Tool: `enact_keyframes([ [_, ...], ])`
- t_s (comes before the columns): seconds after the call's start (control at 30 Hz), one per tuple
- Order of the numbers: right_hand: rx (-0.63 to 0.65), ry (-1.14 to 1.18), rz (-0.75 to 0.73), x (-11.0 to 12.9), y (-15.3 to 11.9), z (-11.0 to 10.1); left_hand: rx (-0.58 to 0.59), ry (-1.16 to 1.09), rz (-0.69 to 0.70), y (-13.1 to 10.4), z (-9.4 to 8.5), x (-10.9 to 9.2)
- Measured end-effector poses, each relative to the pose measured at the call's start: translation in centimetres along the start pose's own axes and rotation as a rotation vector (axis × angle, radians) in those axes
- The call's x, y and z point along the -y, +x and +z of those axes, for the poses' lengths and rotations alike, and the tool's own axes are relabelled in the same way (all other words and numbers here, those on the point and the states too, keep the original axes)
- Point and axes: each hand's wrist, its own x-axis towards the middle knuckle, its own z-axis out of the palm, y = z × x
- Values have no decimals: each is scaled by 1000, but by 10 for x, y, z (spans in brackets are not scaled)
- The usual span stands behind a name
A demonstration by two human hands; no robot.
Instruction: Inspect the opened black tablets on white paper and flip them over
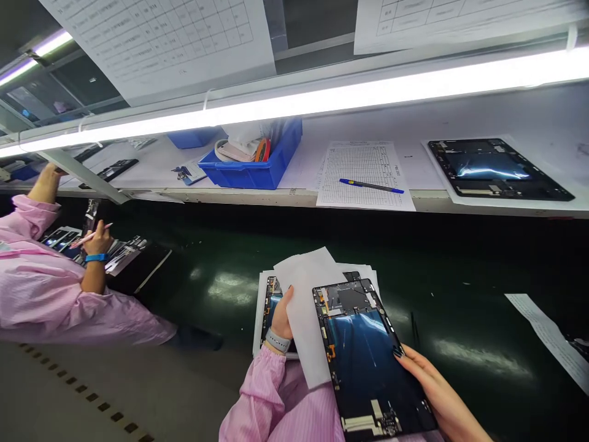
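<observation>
Tablet body (368,374), its inner parts exposed, tilts above the person's lap and the near edge of a dark green counter (230,245). The person's right hand (426,374) grips it by its right edge, the thumb with a dark nail lying over the front. A large black-blue panel fills its middle, with orange and pale connectors along the left side and a small circuit area near the bottom. The left hand (283,316), with a grey watch at the wrist and a pink sleeve, is closed on a loose white sheet (309,331), which passes partly behind the tablet body. Beneath both, white papers (257,319) and another opened device (270,301) are partly hidden. Beyond the counter runs a pale shelf (304,195) under a bright tube light (322,98). On it, from left to right, are a blue bin (251,175) holding tape rolls and wrapping, a printed form (359,162) with a blue pen (372,186) across it, and a second opened tablet (497,172) on white paper. At far left, a co-worker (37,276) in pink, with a blue wristband, holds a pink pen-like tool (94,235) over several device parts (124,252).
</observation>
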Motion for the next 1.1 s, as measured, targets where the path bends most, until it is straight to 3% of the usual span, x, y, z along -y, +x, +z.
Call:
enact_keyframes([
  [0.13, -26, -34, -87, 16, 2, 2, -94, 25, 31, -1, 8, -16],
  [0.23, -111, -71, -148, 33, -2, 6, -98, 14, 16, -1, 9, -23],
  [0.4, -160, -63, -255, 57, -12, 22, -65, -27, -23, -2, 16, -18],
  [0.7, 118, -157, -267, 59, 3, 64, 64, -20, -9, -9, 61, 8],
  [0.9, 243, -166, -289, 53, 3, 66, -24, 76, -42, -15, 64, 3],
  [1.1, 234, -170, -322, 48, -1, 72, -12, 71, -100, -18, 68, 0],
])
